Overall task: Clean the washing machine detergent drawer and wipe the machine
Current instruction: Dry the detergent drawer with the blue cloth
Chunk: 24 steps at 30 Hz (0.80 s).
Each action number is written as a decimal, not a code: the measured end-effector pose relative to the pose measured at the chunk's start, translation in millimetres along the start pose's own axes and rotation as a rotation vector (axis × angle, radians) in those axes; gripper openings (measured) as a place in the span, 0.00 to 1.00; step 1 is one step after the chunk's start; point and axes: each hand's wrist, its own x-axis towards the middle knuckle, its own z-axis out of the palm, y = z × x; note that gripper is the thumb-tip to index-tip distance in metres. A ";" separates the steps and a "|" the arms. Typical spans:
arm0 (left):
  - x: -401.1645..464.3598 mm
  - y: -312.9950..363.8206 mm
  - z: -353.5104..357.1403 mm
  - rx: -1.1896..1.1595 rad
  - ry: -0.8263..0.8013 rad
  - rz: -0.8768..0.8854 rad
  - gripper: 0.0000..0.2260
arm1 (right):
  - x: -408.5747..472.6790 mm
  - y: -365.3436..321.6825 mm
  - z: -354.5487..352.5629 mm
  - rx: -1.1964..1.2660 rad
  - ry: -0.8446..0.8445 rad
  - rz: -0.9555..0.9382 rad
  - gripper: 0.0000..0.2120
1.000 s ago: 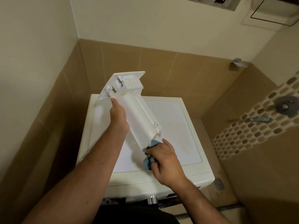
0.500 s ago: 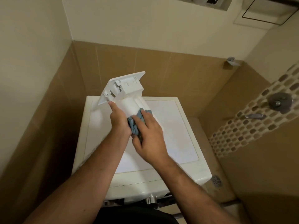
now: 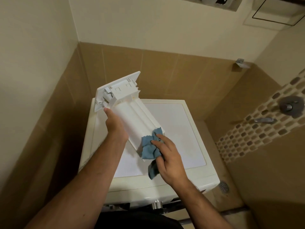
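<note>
Wiping the underside of the detergent drawer above the washing machine

We grip the white detergent drawer (image 3: 132, 116) with our left hand (image 3: 115, 124) curled round its left edge, front panel tilted toward 11 o'clock, held over the washing machine (image 3: 181, 129). Our right hand (image 3: 168, 156), fingers laid nearly straight, presses a crumpled blue cloth (image 3: 149, 147) against the drawer's near end toward 5 o'clock; a floor drain (image 3: 224, 186) lies at 4 o'clock.

Warm, dim indoor light, soft shadows in the lower corners, wide-angle bending at edges, mild blur.
</note>
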 end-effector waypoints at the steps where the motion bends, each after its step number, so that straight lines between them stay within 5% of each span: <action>1: -1.6 0.6 0.6 0.003 -0.013 0.016 0.28 | 1.2 0.0 -4.3 0.066 0.054 0.048 0.20; 9: -6.5 -21.6 4.3 0.026 -0.127 0.095 0.26 | 64.7 -13.9 -44.0 0.301 0.330 0.350 0.16; 15: -24.8 -31.6 16.3 0.044 -0.177 0.070 0.32 | 79.9 -33.7 -17.0 0.091 0.140 0.123 0.21; 24: -6.1 -24.7 2.5 0.054 -0.141 0.101 0.29 | 15.4 -9.9 -2.4 -0.029 -0.100 0.131 0.22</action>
